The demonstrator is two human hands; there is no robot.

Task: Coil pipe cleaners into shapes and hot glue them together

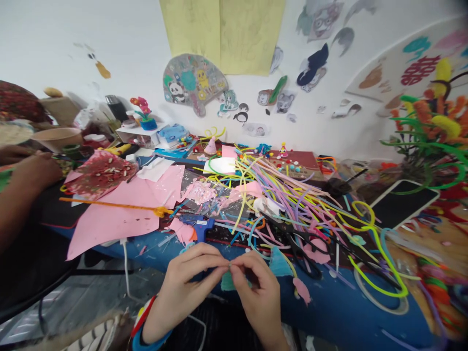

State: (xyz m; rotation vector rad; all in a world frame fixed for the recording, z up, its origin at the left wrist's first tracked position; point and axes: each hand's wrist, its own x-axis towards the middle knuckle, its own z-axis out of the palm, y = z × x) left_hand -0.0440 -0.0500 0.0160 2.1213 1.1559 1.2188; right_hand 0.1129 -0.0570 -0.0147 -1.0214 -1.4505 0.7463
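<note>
At the table's near edge my left hand (195,270) and my right hand (256,287) meet fingertip to fingertip. Both are closed in a pinch; whatever sits between the fingertips is too small to make out. A teal piece (227,282) shows just below and behind the fingers, and I cannot tell whether it is held. Beside my right hand lies another teal piece (281,262), with a pink scrap (302,291) hanging near the edge. A blue glue gun (202,228) rests beyond my left hand. Black scissors (305,253) lie to the right of my hands.
Pipe cleaners (281,190) in pink, purple and yellow spread over the table. Pink sheets (113,224) lie left, with an orange stick (109,204) across them. A phone (404,204) lies at the right. At the far left, another person's hand (38,173) works near a bowl (56,139).
</note>
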